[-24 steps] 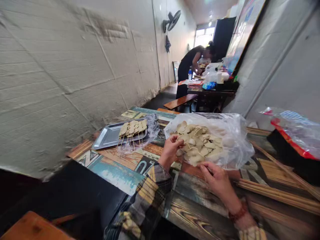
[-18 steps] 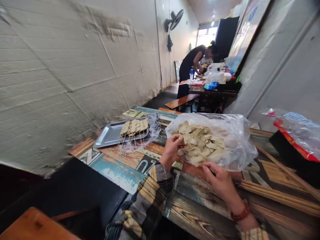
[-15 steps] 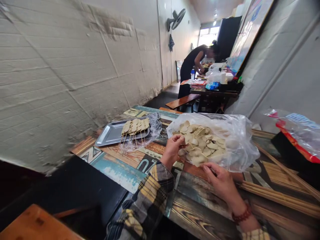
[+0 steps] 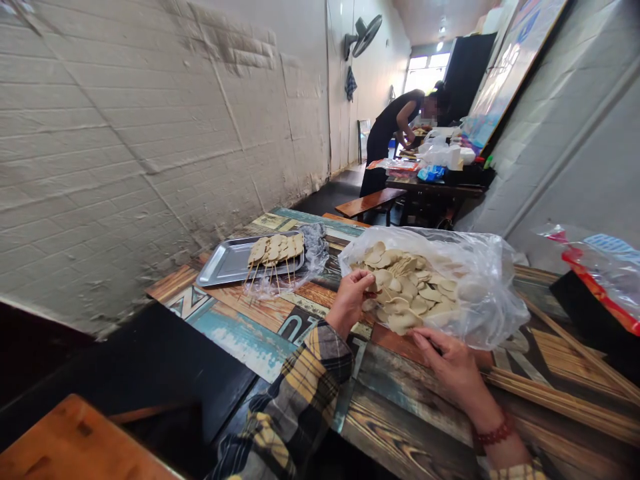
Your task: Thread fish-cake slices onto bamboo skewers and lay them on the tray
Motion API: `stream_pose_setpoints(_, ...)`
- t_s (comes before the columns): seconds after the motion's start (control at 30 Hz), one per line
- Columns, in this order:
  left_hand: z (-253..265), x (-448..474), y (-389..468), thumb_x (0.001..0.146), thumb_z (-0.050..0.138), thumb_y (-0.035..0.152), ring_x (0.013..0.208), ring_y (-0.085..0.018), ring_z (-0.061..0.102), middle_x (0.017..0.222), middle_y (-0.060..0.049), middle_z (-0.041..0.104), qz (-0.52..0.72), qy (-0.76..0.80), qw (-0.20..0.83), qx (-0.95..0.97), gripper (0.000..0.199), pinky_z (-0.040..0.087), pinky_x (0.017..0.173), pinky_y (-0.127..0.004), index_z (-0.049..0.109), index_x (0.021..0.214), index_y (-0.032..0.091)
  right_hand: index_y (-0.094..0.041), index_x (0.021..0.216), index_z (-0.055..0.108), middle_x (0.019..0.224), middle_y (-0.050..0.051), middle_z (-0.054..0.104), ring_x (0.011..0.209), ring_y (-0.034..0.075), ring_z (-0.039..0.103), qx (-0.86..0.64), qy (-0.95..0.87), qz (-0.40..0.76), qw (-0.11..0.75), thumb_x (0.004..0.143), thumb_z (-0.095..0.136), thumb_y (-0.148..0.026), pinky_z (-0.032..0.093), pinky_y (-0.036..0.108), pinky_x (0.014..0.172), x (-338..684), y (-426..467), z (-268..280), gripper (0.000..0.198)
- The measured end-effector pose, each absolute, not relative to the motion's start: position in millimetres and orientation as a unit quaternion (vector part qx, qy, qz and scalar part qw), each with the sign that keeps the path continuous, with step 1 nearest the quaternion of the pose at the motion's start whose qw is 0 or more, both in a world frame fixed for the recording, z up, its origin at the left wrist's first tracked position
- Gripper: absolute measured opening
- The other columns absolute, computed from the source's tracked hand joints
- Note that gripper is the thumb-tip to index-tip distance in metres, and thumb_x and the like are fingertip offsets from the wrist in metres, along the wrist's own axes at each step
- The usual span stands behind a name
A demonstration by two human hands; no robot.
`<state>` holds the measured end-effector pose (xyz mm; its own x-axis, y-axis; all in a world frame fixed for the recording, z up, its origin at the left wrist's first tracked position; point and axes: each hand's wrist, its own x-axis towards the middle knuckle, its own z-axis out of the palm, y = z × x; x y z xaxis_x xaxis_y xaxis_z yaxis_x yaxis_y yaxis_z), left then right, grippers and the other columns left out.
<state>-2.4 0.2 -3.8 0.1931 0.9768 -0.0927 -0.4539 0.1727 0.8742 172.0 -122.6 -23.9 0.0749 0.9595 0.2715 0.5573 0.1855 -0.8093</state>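
Your left hand has its thumb and fingers pressed together beside the heap of thin, round beige slices, and your right hand is pinched closed at the heap's near edge; you cannot tell what either grips. The heap lies at the open end of a translucent plastic bag on the multicoloured wood-patterned counter, right of a rectangular silver metal tray bearing skewered beige slices.
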Motion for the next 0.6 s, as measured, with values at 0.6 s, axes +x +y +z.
stream_pose_setpoints(0.6, -2.6, 1.9, -3.9, 0.058, 0.078, 0.033, 0.055, -0.009, 0.051, 0.063, 0.002, 0.056, 0.529, 0.352, 0.665, 0.393, 0.029, 0.045, 0.058, -0.025, 0.058, 0.068, 0.015, -0.017, 0.087, 0.076, 0.056, 0.001, 0.064, 0.055, 0.018, 0.06, -0.599, -0.638, 0.232, 0.424, 0.087, 0.053, -0.043, 0.049, 0.027, 0.06, 173.3, -120.8, -27.5, 0.035)
